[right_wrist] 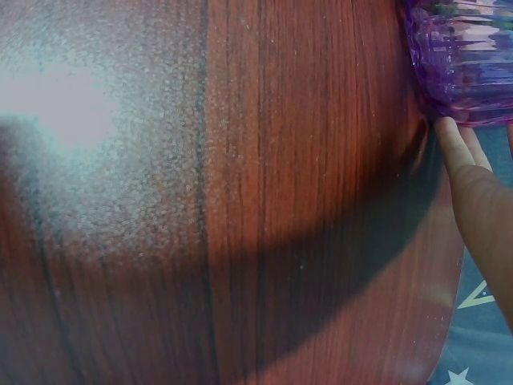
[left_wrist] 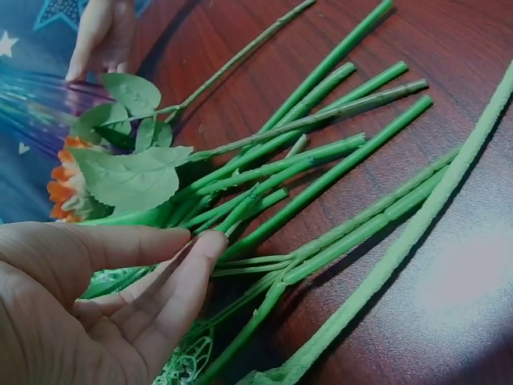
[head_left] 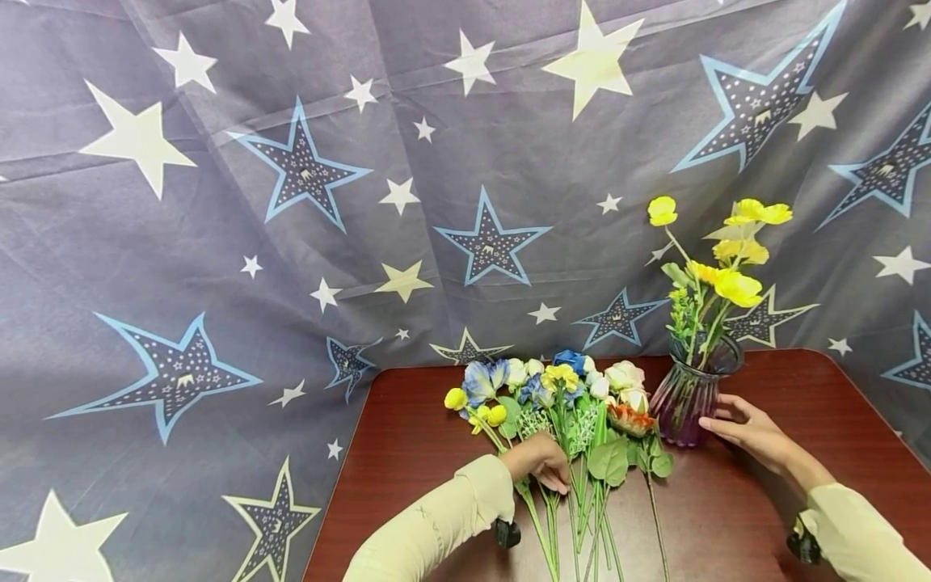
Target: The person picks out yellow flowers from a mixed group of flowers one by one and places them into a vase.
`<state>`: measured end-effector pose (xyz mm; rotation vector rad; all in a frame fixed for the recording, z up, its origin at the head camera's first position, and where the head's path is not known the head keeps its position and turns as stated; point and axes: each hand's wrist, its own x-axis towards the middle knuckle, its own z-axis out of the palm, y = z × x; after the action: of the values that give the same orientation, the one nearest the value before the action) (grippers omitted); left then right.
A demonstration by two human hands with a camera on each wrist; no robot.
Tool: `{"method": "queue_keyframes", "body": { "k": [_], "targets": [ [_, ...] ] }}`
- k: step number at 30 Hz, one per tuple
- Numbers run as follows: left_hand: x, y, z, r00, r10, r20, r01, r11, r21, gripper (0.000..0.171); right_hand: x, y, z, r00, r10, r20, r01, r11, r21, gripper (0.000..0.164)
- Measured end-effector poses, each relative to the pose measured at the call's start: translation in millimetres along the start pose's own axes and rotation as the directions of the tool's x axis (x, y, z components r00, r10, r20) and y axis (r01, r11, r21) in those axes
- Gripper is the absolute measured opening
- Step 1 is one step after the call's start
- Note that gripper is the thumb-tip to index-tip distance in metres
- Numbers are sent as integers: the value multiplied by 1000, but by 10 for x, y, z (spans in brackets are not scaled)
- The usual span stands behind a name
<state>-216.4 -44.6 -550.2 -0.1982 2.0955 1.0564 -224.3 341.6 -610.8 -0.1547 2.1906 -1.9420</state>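
Several artificial flowers lie side by side on the table, with blue, yellow, white and orange blooms (head_left: pixel 631 420) toward the back. My left hand (head_left: pixel 541 462) is over their stems. In the left wrist view, its thumb and fingertips pinch a thin green stem (left_wrist: pixel 240 210) among thicker ones; the exact contact is partly hidden. A ribbed purple glass vase (head_left: pixel 684 404) stands upright at the right, with yellow flowers (head_left: pixel 738 287) in it. Against the vase's right side rests my right hand (head_left: pixel 752 436), fingers fairly straight. The right wrist view shows a fingertip touching near the vase's base (right_wrist: pixel 461 96).
The brown wooden table (head_left: pixel 771 517) has rounded back corners. Behind it hangs a grey cloth (head_left: pixel 407 73) printed with stars. Flower stems (head_left: pixel 604 533) point toward the front edge. The orange flower's leaves (head_left: pixel 609 461) lie close to the vase.
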Motion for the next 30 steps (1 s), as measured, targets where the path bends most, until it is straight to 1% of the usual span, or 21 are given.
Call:
{"method": "queue_keyframes", "body": {
  "k": [2, 6, 9, 11, 14, 17, 20, 21, 23, 25, 30],
  "targets": [
    [7, 12, -17, 1000, -14, 18, 14, 1000, -24, 10, 6, 5, -10, 1000, 0, 6, 0, 1000, -6, 36],
    [29, 33, -44, 995, -35, 95, 35, 999, 0, 15, 15, 8, -19, 1000, 7, 2, -7, 1000, -19, 37],
    [43, 36, -36, 993, -28, 111, 27, 1000, 5, 16, 22, 8, -14, 1000, 15, -9, -15, 999, -29, 37],
    [38, 33, -14, 996, -11, 88, 12, 1000, -14, 15, 25, 9, -11, 1000, 15, -7, -16, 999, -32, 36],
    [17, 32, 32, 1000, 13, 18, -12, 998, -65, 12, 24, 8, -6, 1000, 14, -1, -14, 999, -29, 36],
    [-2, 36, 68, 998, 26, -49, -31, 995, -98, 12, 12, 5, -2, 1000, 15, 1, -15, 1000, -17, 35],
    [-6, 47, 72, 996, 24, -82, -34, 993, -115, 9, 3, 5, 1, 1000, 15, -3, -15, 1000, -10, 36],
    [0, 49, 64, 996, 22, -81, -32, 993, -117, 7, 1, 3, -1, 1000, 12, 0, -12, 1000, -10, 36],
    [21, 52, 38, 998, 16, -67, -24, 994, -107, 4, -1, 1, 0, 1000, 12, -1, -12, 1000, -9, 36],
    [50, 49, 2, 999, 11, -41, -14, 996, -89, 4, -2, -2, 0, 1000, 15, -4, -15, 1000, -10, 36],
    [102, 24, -101, 998, -17, 53, 20, 999, -50, 11, -6, -7, -1, 1000, 16, -3, -16, 1000, -14, 35]
  ]
}}
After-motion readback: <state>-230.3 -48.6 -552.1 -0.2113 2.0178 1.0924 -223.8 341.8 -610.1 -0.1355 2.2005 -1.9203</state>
